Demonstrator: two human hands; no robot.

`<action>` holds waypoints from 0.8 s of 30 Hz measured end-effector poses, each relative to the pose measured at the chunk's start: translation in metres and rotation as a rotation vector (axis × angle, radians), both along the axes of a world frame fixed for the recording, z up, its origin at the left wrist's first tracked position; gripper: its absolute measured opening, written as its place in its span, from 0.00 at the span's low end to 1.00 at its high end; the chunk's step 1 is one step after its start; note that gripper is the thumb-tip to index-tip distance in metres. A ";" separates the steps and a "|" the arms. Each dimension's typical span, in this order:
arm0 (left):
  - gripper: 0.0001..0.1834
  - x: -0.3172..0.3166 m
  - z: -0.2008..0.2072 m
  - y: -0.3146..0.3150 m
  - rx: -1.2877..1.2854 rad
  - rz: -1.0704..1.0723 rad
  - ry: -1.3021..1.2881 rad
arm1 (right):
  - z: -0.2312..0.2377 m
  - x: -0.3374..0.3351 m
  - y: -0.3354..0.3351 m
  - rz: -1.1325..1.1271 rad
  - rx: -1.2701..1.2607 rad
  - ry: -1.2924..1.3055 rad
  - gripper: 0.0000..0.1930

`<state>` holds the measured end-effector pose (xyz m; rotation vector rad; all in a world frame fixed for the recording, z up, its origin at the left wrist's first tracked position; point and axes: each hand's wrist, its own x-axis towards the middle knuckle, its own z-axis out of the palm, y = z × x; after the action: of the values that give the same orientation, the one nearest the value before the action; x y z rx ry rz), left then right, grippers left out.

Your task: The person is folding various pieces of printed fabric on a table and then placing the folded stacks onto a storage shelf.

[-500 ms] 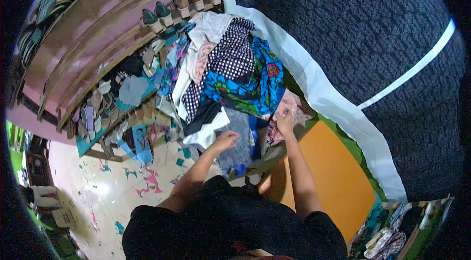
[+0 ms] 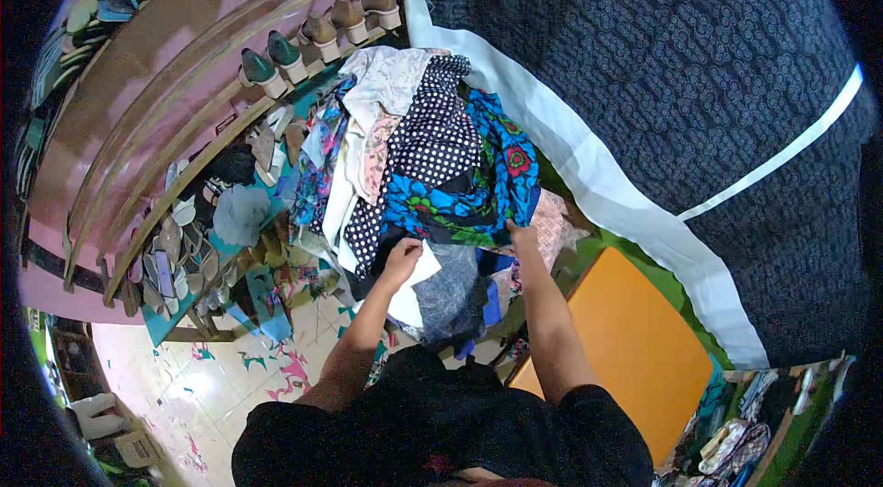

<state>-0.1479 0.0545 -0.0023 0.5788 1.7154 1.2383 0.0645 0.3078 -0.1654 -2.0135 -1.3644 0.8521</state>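
In front of me is a heap of fabrics. My right hand (image 2: 522, 237) is closed on the lower right edge of a blue cloth with red flowers and green leaves (image 2: 517, 163). My left hand (image 2: 403, 261) has curled fingers close to that cloth's lower left edge; what they pinch, if anything, is too small to make out. White fabric (image 2: 425, 264) and a greyish-blue cloth (image 2: 451, 289) hang below the hands. Above lie a black polka-dot cloth (image 2: 440, 142) and a pale patterned cloth (image 2: 391, 78). Beside my right hand is a pink cloth (image 2: 550, 229).
A wooden rack (image 2: 175, 193) at left holds shoe lasts (image 2: 317, 30) and shoe parts (image 2: 170, 252). An orange board (image 2: 635, 340) stands to my right. Dark patterned fabric with a white border (image 2: 625, 55) spreads at upper right. Scraps litter the tiled floor (image 2: 212, 395).
My right hand has left the pink cloth and moved up and left to the blue floral cloth's edge. The left hand has shifted slightly left. The view has tilted a little.
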 end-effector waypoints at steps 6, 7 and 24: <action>0.10 -0.004 -0.014 -0.004 0.130 0.016 0.262 | 0.083 -0.033 -0.045 0.101 -0.236 0.435 0.10; 0.11 -0.003 -0.012 -0.005 0.126 0.029 0.264 | 0.106 -0.037 -0.052 0.027 -0.251 0.616 0.10; 0.16 -0.015 0.016 0.084 -0.308 -0.675 1.290 | 0.120 0.032 -0.097 0.325 -0.657 0.875 0.15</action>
<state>-0.1628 0.1382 0.0133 1.8100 2.2807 -0.0179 0.0961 0.2105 -0.0452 -1.4502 -0.9394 2.2226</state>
